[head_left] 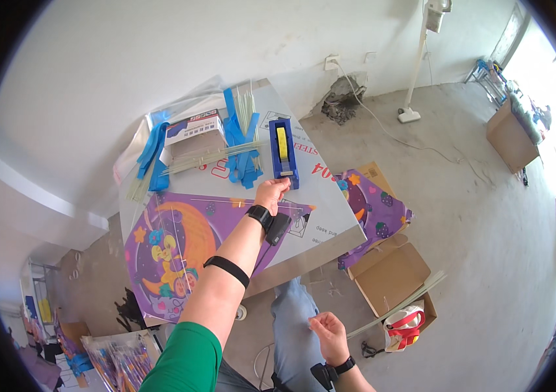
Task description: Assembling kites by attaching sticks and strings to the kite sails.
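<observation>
My left hand (273, 194) reaches over the table to the near end of a blue tape dispenser (283, 153) with a yellow roll core. Its fingers are pinched together at the cutter; whatever is between them is too small to see. Below my left forearm lies a purple kite sheet (150, 261) printed with an orange moon and a cartoon figure, thin white rods across it. My right hand (330, 336) hangs off the table above my leg, fingers curled in and thumb against them. Anything held there cannot be made out.
Thin pale rods (209, 157), blue strips (245, 166) and an opened box (193, 137) lie on the far side of the table (327, 222). Right of it are another purple sheet (382, 212), cardboard boxes (392, 274) and a red-and-white bag (403, 326). A cable (408, 142) crosses the floor.
</observation>
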Demonstrator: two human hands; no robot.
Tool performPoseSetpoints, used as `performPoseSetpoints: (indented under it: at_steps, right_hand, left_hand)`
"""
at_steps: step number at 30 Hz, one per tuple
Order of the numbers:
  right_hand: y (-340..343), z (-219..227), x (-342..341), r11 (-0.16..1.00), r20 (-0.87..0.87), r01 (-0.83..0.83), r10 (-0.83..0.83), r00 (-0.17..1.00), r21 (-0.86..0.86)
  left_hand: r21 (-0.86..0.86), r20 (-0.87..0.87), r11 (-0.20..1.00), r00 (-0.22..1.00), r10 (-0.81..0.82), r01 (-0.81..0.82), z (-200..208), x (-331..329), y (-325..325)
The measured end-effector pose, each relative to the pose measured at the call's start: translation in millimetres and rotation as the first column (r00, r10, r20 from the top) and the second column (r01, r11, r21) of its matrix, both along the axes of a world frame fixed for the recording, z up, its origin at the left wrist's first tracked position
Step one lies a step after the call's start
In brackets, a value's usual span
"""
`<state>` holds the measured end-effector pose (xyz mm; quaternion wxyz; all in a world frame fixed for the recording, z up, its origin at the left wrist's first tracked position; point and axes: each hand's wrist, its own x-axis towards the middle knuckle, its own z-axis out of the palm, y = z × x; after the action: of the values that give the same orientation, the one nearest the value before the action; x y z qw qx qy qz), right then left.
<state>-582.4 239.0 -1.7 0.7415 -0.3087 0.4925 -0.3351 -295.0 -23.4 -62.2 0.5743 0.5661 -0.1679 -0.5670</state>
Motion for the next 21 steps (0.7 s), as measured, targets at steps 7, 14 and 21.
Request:
performPoseSetpoints:
  at_steps: [7,14,21]
  right_hand:
    - [-2,9,-12,1.0,-0.105,0.023,-0.023,0.994,-0.004]
    - [-50,24,-55,0.961,-0.287,-0.089,0.011,0.958,-0.26]
    - [-118,32,1,0.886,-0.317,-0.277,0.159,0.935,-0.372]
  left_hand:
    - [-0.03,-0.149,0.996,0.985,0.084,-0.089,2,5,24]
    - [-0.244,-0.321,0.968,0.947,-0.029,-0.053,67,66,114]
    - [-0.257,-0.312,0.893,0.906,0.285,-0.369,87,134,207]
